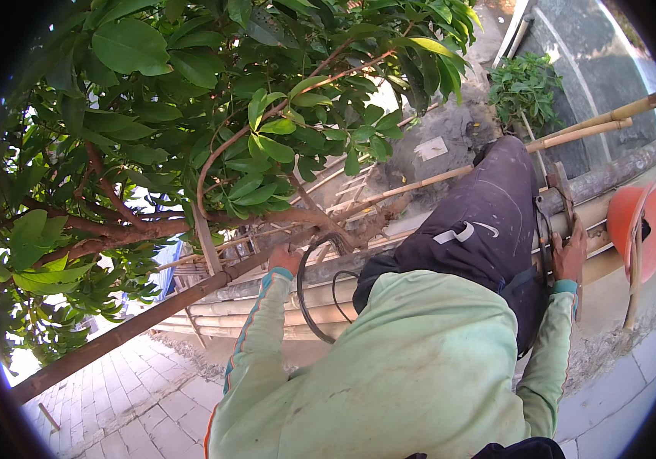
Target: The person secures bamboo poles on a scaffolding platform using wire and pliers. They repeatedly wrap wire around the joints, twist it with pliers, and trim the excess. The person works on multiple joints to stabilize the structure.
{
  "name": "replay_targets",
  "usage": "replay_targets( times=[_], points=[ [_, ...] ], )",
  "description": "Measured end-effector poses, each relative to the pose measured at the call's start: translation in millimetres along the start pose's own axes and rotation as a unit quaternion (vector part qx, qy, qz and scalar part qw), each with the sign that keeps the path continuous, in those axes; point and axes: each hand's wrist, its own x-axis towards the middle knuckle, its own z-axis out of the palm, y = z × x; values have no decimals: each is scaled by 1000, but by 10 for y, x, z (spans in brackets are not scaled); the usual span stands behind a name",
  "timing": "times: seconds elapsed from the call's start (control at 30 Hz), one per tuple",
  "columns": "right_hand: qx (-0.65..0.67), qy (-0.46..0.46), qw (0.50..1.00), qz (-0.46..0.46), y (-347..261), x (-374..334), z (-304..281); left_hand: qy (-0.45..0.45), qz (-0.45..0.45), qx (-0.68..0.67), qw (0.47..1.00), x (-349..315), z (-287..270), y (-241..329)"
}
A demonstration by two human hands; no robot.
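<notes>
My left hand (286, 260) is closed around a long brown wooden beam (167, 311) that slants down to the lower left. Beside that wrist hangs a loop of black cable (303, 302). On the right, my right hand (570, 252) is wrapped around an upright wooden strip (563, 191) next to the bamboo poles. A thin dark curved item (543, 237) lies close to its fingers; its kind cannot be made out. My dark-trousered leg (481, 206) stretches forward between the two hands, across the poles.
Leafy branches (259, 145) crowd the upper left. Several bamboo poles (603, 180) run across beneath me. An orange bucket-like container (641, 237) stands at far right. Light block work (129, 390) shows at lower left, grey ground (450, 126) far below.
</notes>
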Motion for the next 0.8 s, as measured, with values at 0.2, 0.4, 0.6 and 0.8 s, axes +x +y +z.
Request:
replay_targets(
  times=[0.2, 0.4, 0.6, 0.8],
  points=[
    [-11, -4, 1000, 5, -39, -7, -46, -66, -123, 99, 985, 187, 478, -115],
    [-6, 4, 1000, 6, 82, 8, 26, -157, -114, 95, 976, 324, 615, 21],
    [-6, 108, 991, -74, -807, 122, -233, -164, -7, -229, 960, -243, 325, -35],
    [191, -146, 888, -391, -2893, 208, -227, -122, 62, -336, 932, -1299, 78, 447]
  ],
)
